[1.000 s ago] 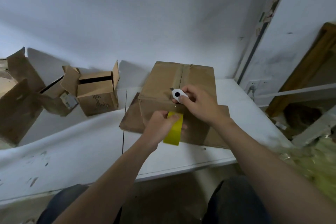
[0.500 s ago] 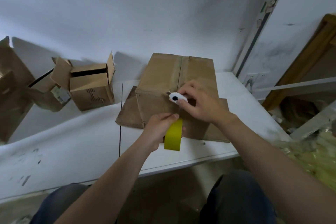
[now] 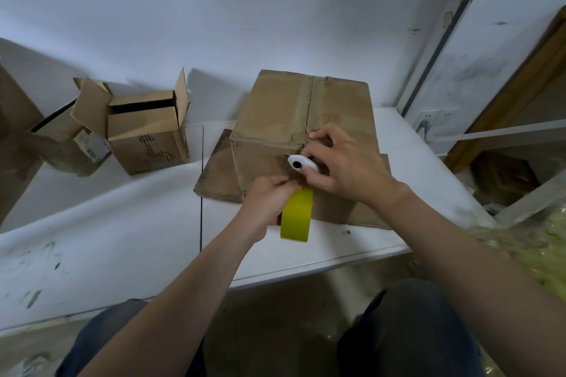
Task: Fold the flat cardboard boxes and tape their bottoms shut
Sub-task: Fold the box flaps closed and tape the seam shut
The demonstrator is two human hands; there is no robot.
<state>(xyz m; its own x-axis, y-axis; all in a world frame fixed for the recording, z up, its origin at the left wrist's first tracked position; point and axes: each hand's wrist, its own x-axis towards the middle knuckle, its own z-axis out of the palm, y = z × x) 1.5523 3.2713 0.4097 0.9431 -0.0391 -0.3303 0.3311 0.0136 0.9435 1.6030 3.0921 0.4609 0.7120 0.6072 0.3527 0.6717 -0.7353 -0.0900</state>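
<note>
A folded brown cardboard box (image 3: 275,113) stands on the white table (image 3: 122,223), its top seam taped, with flat cardboard (image 3: 219,174) under it. My left hand (image 3: 266,202) grips a roll of yellow tape (image 3: 296,215) against the box's near face. My right hand (image 3: 343,165) holds a small white cutter (image 3: 301,163) with a black button, its tip at the near face just below the seam's front end, right above the tape roll.
An open small box (image 3: 147,135) with raised flaps sits at the left by the wall, with more crumpled cardboard (image 3: 18,144) farther left. Wooden boards and clutter (image 3: 505,162) fill the right side beyond the table's edge. A wall socket (image 3: 428,121) is at the right corner.
My right hand with the cutter has slid down from the box's top edge onto the near face, closer to the tape. The left hand keeps the roll in place.
</note>
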